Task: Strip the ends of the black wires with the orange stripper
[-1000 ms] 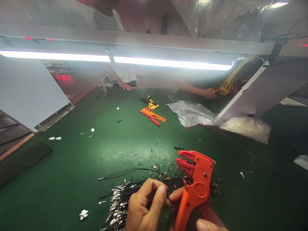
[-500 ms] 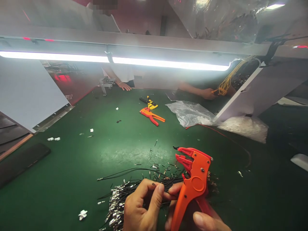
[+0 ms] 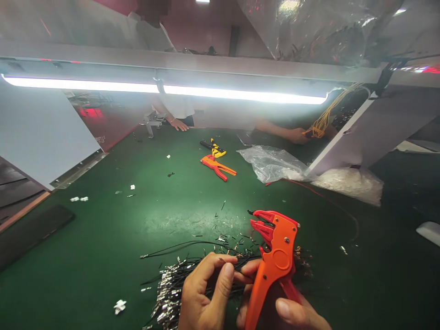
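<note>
My right hand (image 3: 299, 315) is wrapped round an orange and red wire stripper (image 3: 280, 259), held upright with its jaws apart and pointing left. A black scrap sits at the tip of the upper jaw. My left hand (image 3: 206, 293) is closed, thumb against forefinger, on a thin wire (image 3: 222, 260) whose short end shows above the thumb; most of it is hidden. Right fingertips nearly meet the left ones. Under and beside both hands lies a bundle of black wires (image 3: 192, 266) with shiny metal terminals (image 3: 167, 293) at its left end.
Wire scraps (image 3: 233, 224) litter the green table (image 3: 103, 238). Farther back lie another orange stripper (image 3: 218, 167), a yellow and black tool (image 3: 215, 147) and a clear plastic bag (image 3: 271, 162). A lamp (image 3: 240, 93) spans overhead. Across the table, one person's hand (image 3: 179, 124) rests and another (image 3: 298, 135) holds yellow wires.
The view has shifted slightly. My left thumb and forefinger have moved a little on the wire, and its end shows at a different angle. The stripper stays in my right hand, jaws still apart.
</note>
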Motion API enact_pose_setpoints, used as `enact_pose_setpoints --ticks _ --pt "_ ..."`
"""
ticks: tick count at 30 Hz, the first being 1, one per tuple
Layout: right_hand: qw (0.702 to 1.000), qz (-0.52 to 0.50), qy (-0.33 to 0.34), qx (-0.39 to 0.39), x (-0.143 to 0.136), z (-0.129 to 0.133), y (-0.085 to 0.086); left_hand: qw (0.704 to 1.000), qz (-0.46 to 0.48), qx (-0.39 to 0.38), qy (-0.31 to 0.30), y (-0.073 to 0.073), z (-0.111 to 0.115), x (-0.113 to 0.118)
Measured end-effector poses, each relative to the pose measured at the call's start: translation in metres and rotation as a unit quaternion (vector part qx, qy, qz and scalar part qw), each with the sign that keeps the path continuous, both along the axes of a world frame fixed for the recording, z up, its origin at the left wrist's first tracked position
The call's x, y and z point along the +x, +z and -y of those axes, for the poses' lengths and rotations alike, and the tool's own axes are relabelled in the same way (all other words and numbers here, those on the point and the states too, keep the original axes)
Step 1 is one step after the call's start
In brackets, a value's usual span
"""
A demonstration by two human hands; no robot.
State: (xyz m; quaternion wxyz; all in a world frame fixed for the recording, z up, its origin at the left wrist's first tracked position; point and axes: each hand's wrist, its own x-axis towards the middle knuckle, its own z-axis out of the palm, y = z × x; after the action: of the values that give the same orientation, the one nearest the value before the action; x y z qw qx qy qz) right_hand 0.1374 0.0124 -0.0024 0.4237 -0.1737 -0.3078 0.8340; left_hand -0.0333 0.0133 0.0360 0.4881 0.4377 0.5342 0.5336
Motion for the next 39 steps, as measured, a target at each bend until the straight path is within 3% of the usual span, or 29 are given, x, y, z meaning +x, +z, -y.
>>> enact_pose_setpoints --ticks 15,26,32,39 --pt "0.999 -0.025 0.013 0.015 -0.0014 0.0005 -0.0039 0.999 0.036 -0.030 0.027 0.0014 -0.0025 0.0050" --pt "1.000 -0.003 0.012 0.016 -0.0040 0.0000 -0.0046 0.996 0.064 -0.054 0.006 -0.0004 -0.0055 0.0011" --pt "1.000 -0.021 0.013 0.001 -0.0038 -0.0009 -0.0015 1.000 -0.004 0.005 0.020 -0.0034 -0.0058 0.0000" --pt "0.998 -0.047 0.014 -0.034 -0.0078 -0.0004 0.0018 0.998 0.034 -0.037 0.042 -0.0037 -0.0029 0.0033"
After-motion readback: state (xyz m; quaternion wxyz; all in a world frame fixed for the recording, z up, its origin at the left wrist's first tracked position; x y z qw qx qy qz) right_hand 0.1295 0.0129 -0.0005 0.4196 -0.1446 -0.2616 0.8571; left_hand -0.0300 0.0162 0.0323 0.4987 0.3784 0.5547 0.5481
